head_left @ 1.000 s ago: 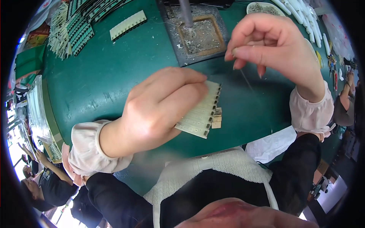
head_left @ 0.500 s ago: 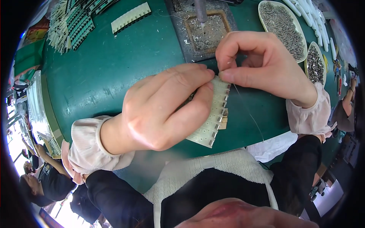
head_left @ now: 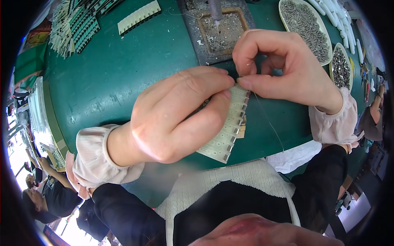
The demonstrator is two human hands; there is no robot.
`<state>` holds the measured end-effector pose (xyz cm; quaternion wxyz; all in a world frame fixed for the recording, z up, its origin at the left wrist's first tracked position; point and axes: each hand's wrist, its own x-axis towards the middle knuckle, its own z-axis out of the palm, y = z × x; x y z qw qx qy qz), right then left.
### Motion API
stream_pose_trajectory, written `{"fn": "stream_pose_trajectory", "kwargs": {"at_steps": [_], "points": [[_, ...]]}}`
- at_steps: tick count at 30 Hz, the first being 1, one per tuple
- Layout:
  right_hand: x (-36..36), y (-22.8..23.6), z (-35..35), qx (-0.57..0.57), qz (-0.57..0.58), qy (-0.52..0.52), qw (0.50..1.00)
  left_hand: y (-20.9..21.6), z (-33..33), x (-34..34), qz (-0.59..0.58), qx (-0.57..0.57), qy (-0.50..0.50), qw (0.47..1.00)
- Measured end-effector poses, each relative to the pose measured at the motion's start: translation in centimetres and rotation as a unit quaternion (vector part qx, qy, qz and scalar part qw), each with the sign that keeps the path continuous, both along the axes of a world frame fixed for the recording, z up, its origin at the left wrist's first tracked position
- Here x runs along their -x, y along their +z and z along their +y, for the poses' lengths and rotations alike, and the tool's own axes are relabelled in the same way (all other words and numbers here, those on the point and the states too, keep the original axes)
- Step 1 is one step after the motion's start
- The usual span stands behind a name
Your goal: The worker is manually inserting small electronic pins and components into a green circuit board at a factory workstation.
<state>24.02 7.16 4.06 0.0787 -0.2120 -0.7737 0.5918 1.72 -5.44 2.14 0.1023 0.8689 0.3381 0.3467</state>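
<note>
My left hand (head_left: 176, 115) lies over a pale panel of small circuit boards (head_left: 234, 123) with metal pieces along its right edge. Its fingers are closed on the panel and hide much of the left side. At the panel's far end, the thumb and forefinger of my right hand (head_left: 287, 67) are pinched together, touching the corner. Whatever sits between those fingertips is too small to make out. A thin wire (head_left: 271, 125) trails from near there toward the table's front edge. Under the panel's right edge shows a small tan block (head_left: 241, 130).
Beyond my hands is a dark metal plate with a scrap-filled square recess (head_left: 205, 41), under a soldering iron (head_left: 215, 10). Dishes of small metal parts (head_left: 329, 53) stand right, near white tubes (head_left: 349, 33). Another pale panel (head_left: 139, 17) and wired green boards (head_left: 84, 24) lie far left.
The panel's near end has shifted slightly toward me and left, and my left hand has turned a little with it. My right hand stays pinched at the far corner.
</note>
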Motion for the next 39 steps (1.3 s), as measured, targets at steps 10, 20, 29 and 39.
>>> {"fn": "stream_pose_trajectory", "kwargs": {"at_steps": [10,20,29,39], "points": [[-0.5,-0.4,1.2,0.066,0.002,0.018,0.998,0.1,-0.3,-0.2,-0.014,-0.002,-0.006,1.0],[-0.6,1.6,0.8,-0.095,-0.029,0.008,0.995,0.3,-0.2,-0.1,-0.009,0.007,-0.006,1.0],[-5.5,2.0,4.8,-0.368,-0.025,-0.034,0.929,0.2,0.0,-0.3,-0.013,-0.014,-0.017,1.0],[-1.1,3.3,0.9,0.008,-0.062,-0.09,0.994,0.9,2.0,0.2,-0.376,0.559,0.189,0.715]]}}
